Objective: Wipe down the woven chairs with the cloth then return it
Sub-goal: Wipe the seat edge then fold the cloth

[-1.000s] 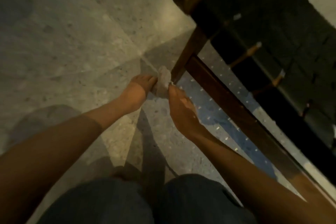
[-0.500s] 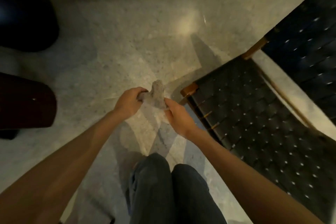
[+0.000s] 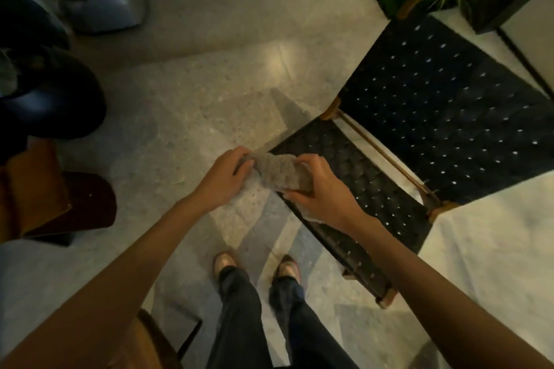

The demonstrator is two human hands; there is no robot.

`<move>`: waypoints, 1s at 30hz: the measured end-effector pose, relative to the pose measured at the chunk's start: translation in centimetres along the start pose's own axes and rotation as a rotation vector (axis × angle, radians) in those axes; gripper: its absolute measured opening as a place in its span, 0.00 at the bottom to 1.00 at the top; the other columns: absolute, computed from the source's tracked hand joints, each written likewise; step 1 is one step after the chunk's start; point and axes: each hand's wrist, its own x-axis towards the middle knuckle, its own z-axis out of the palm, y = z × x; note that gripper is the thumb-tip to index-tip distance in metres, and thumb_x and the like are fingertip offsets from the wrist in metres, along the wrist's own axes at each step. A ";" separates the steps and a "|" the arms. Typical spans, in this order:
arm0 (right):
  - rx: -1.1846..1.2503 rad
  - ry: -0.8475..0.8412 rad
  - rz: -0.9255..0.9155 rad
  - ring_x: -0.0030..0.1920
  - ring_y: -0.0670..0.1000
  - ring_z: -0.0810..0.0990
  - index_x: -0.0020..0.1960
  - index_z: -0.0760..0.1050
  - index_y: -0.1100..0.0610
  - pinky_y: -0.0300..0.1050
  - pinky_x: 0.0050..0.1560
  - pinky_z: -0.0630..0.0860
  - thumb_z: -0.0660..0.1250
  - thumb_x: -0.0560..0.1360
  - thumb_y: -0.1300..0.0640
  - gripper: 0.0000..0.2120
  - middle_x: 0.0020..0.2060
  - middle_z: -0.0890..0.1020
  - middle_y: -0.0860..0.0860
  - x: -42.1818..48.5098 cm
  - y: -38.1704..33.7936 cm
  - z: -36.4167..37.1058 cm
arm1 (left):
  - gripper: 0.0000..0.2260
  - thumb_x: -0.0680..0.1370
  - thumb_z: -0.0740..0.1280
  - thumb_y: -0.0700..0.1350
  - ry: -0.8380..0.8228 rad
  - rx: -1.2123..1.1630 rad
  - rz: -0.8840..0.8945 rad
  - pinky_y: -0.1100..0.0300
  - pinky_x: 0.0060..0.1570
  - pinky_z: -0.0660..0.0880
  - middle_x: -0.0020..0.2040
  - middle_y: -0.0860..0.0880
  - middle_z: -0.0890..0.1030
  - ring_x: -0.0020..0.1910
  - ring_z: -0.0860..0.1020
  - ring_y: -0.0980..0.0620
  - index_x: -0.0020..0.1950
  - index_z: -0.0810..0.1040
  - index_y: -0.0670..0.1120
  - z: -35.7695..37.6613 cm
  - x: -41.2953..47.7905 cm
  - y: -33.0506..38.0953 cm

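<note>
You hold the grey cloth [image 3: 281, 172], bunched and fuzzy, stretched between your left hand [image 3: 223, 178] and right hand [image 3: 322, 192], above the near corner of the black woven chair [image 3: 449, 117] with its wooden frame.

Bare left hand [image 3: 223, 178], bare right hand [image 3: 322, 192], dark trousers [image 3: 239, 308], tan shoes [image 3: 224, 262]

No readable text, label, brand, number or sign is showing in this view. The cloth [image 3: 281, 172] and the woven chairs [image 3: 449, 117] are bearing no legible lettering.
</note>
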 end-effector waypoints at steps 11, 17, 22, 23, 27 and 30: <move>0.046 0.047 0.314 0.45 0.39 0.74 0.54 0.74 0.45 0.30 0.45 0.67 0.56 0.81 0.47 0.09 0.46 0.76 0.43 -13.3 5.7 -4.4 | 0.24 0.73 0.70 0.53 -0.370 0.605 0.383 0.61 0.41 0.69 0.61 0.49 0.65 0.55 0.71 0.52 0.65 0.66 0.51 8.0 -3.9 7.1; 0.027 -0.013 0.471 0.50 0.42 0.75 0.59 0.68 0.41 0.37 0.50 0.72 0.68 0.72 0.42 0.18 0.51 0.74 0.41 -20.4 7.5 -4.4 | 0.04 0.78 0.64 0.44 -0.644 0.286 0.347 0.53 0.43 0.73 0.46 0.48 0.79 0.45 0.78 0.50 0.51 0.76 0.45 12.6 -3.6 9.8; 0.024 -0.026 0.614 0.50 0.45 0.76 0.59 0.68 0.43 0.38 0.48 0.71 0.69 0.75 0.50 0.15 0.51 0.77 0.43 -24.9 10.2 -3.1 | 0.09 0.78 0.65 0.43 -0.627 0.299 0.312 0.57 0.49 0.75 0.52 0.50 0.80 0.50 0.78 0.54 0.58 0.78 0.46 17.7 -3.9 9.9; 0.053 -0.024 0.671 0.50 0.47 0.77 0.58 0.69 0.43 0.39 0.47 0.71 0.66 0.76 0.52 0.12 0.49 0.78 0.44 -25.7 11.2 -2.9 | 0.11 0.78 0.66 0.43 -0.605 0.309 0.302 0.59 0.50 0.74 0.53 0.50 0.80 0.52 0.78 0.54 0.60 0.78 0.46 19.0 -3.8 9.9; 0.122 0.007 0.773 0.51 0.49 0.77 0.62 0.72 0.47 0.42 0.51 0.72 0.63 0.78 0.54 0.13 0.53 0.80 0.49 -28.0 16.3 -2.3 | 0.13 0.77 0.67 0.42 -0.594 0.279 0.267 0.65 0.46 0.72 0.54 0.50 0.80 0.53 0.78 0.53 0.61 0.77 0.47 24.8 -3.2 10.1; 0.239 0.061 0.818 0.55 0.50 0.77 0.65 0.72 0.49 0.41 0.54 0.72 0.67 0.77 0.54 0.16 0.56 0.80 0.50 -28.6 21.1 -2.6 | 0.12 0.76 0.68 0.41 -0.558 0.234 0.216 0.71 0.40 0.69 0.51 0.51 0.81 0.49 0.79 0.55 0.59 0.78 0.47 29.9 -2.7 10.3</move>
